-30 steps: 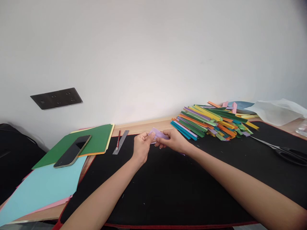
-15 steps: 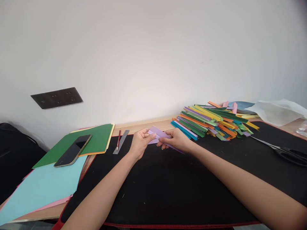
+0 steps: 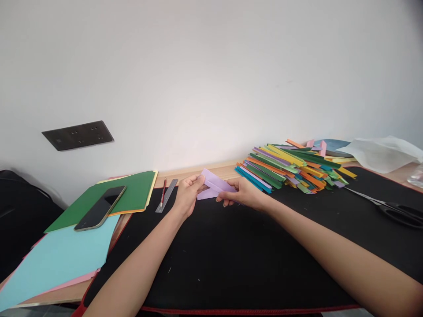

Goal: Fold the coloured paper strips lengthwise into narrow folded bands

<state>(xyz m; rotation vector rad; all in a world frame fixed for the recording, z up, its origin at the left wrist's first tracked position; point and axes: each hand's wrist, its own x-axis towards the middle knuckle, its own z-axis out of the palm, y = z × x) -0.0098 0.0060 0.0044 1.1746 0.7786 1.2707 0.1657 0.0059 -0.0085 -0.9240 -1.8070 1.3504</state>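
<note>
A folded piece of purple paper (image 3: 214,182) is held up between my two hands, over the black mat (image 3: 211,251). My left hand (image 3: 188,193) pinches its left end between thumb and fingers. With thumb on top and fingers curled beneath, my right hand (image 3: 241,192) grips the right part. The paper shows a lengthwise crease, and one flap angles down to the left under the upper strip. Some of the paper is hidden behind my right fingers.
A heap of coloured paper strips (image 3: 291,169) lies behind to the right, with scissors (image 3: 390,207) beside it. Left stand a ruler (image 3: 169,193), a pencil (image 3: 163,191), a phone (image 3: 101,208) on green sheets (image 3: 135,189), and light blue sheets (image 3: 69,251). A wall (image 3: 211,88) rises behind.
My left hand has shifted slightly left and its thumb now sits higher, at the paper's upper left end. More of the purple paper shows between the hands. My right hand has barely moved.
</note>
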